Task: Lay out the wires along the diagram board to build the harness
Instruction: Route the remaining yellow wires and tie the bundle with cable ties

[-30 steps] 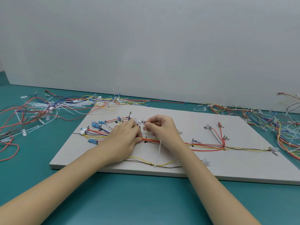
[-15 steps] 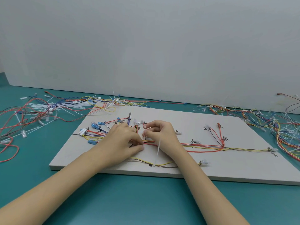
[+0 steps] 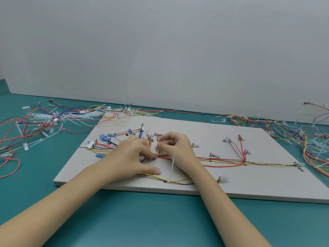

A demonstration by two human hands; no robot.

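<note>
Both hands working at the middle of the harness board.

A loose wire pile [image 3: 35, 122] lies far left on the teal table [image 3: 160, 220]. On the diagram board [image 3: 267, 184], the left hand [image 3: 131, 155] presses down the red and yellow wires [image 3: 222, 162]; just beside it, the right hand [image 3: 176, 148] pinches a white cable tie [image 3: 172, 166]. More loose wires [image 3: 302, 139] lie far right.

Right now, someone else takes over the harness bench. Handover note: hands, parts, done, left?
Left hand: fingertips pinch the wire bundle at mid-board.
Right hand: pinches a white cable tie above that spot; its tail hangs to the near wires.
Diagram board: main trunk and branches laid out, blue connectors at the left end.
Left: close this tie. Loose wires and spare ties lie off-board on both sides.
</note>
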